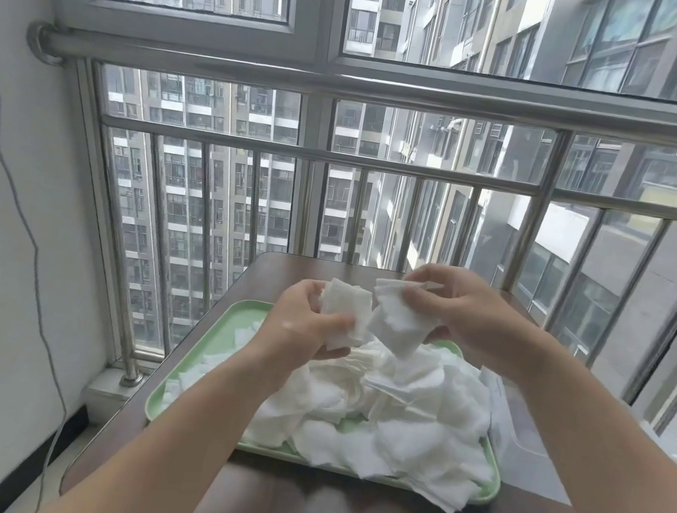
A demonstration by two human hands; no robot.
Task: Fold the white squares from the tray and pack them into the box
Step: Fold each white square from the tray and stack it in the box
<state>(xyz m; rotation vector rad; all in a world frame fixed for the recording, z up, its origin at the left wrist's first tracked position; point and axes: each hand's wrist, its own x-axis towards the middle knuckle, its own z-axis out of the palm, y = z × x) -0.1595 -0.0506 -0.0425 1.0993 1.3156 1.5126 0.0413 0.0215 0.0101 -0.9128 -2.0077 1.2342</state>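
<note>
No text, label or number can be read anywhere.

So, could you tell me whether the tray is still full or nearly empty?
Full: the tray holds a heaped pile of squares, some overhanging its near-right rim.

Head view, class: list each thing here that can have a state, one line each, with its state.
Left hand: raised over the tray, fingers closed on a white square.
Right hand: raised, fingers closed on another white square.
White squares in the hands: lifted, crumpled, side by side.
Pile of squares: loose, heaped, spilling over the near right rim.
Green tray: flat on the table, mostly covered.
Clear box: right of the tray, contents not discernible.
</note>
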